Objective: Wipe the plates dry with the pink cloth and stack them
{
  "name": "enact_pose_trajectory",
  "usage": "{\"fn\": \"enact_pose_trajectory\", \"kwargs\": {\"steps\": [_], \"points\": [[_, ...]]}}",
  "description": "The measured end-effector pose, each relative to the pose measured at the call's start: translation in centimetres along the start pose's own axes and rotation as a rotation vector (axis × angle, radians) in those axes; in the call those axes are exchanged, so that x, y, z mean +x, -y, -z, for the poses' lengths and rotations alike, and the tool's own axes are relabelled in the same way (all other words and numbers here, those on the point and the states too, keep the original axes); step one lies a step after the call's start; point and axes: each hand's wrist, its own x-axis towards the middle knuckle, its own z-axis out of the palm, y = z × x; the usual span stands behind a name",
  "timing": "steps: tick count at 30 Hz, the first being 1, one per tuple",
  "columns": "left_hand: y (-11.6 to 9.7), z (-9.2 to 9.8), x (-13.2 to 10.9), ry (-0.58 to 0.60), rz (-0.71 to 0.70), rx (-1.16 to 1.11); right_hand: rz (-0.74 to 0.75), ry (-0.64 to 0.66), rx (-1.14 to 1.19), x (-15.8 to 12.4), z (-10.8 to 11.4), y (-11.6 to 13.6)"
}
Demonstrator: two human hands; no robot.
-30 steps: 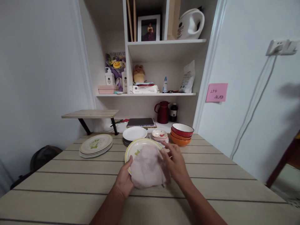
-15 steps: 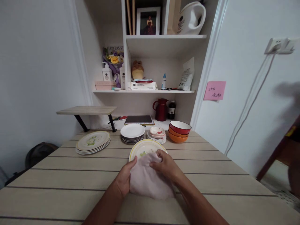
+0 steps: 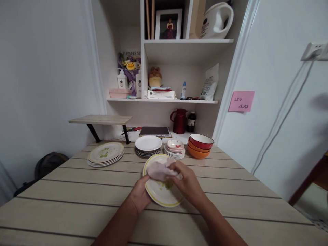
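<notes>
A cream plate with a yellow rim and a green pattern point(image 3: 162, 195) is held just above the wooden table point(image 3: 77, 191) in front of me. My left hand point(image 3: 140, 194) grips its near left edge from below. My right hand point(image 3: 186, 183) is closed on a bunched pale pink cloth point(image 3: 159, 170) and presses it on the far half of the plate.
Further back stand a stack of matching patterned plates point(image 3: 105, 153), a stack of white plates point(image 3: 148, 145), small pink dishes point(image 3: 175, 148) and nested red and orange bowls point(image 3: 201, 145). Shelves behind hold a red jug point(image 3: 179, 121), bottles and boxes.
The cloth lay spread over the near part of the plate; now it is bunched up at the far half, and the plate's patterned middle shows. My right hand shifted with it.
</notes>
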Motion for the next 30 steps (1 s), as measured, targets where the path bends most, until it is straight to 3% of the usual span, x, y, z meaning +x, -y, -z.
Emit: {"fn": "enact_pose_trajectory", "kwargs": {"steps": [3, 6, 15, 19, 22, 27, 30], "points": [[-0.4, 0.0, 0.1, 0.004, -0.067, -0.054, 0.029, 0.240, -0.037, -0.1, -0.2, 0.4], [-0.7, 0.1, 0.0, -0.025, -0.090, -0.096, -0.005, 0.318, -0.005, -0.1, -0.2, 0.4], [-0.3, 0.0, -0.1, -0.134, -0.017, -0.062, -0.289, -0.087, 0.140, 0.4, -0.6, -1.4], [-0.3, -0.3, -0.1, -0.153, 0.023, -0.053, -0.349, -0.148, 0.015, 0.5, -0.5, -3.0], [-0.2, -0.4, -0.2, -0.158, 0.053, -0.031, -0.325, -0.203, -0.128, 0.4, -0.3, -3.8], [-0.1, -0.2, -0.4, -0.162, 0.079, -0.004, -0.257, -0.328, -0.134, 0.7, 0.9, -3.5], [-0.2, -0.1, -0.4, -0.169, 0.068, -0.002, -0.306, -0.250, -0.079, 0.9, 1.8, -3.3]]}}
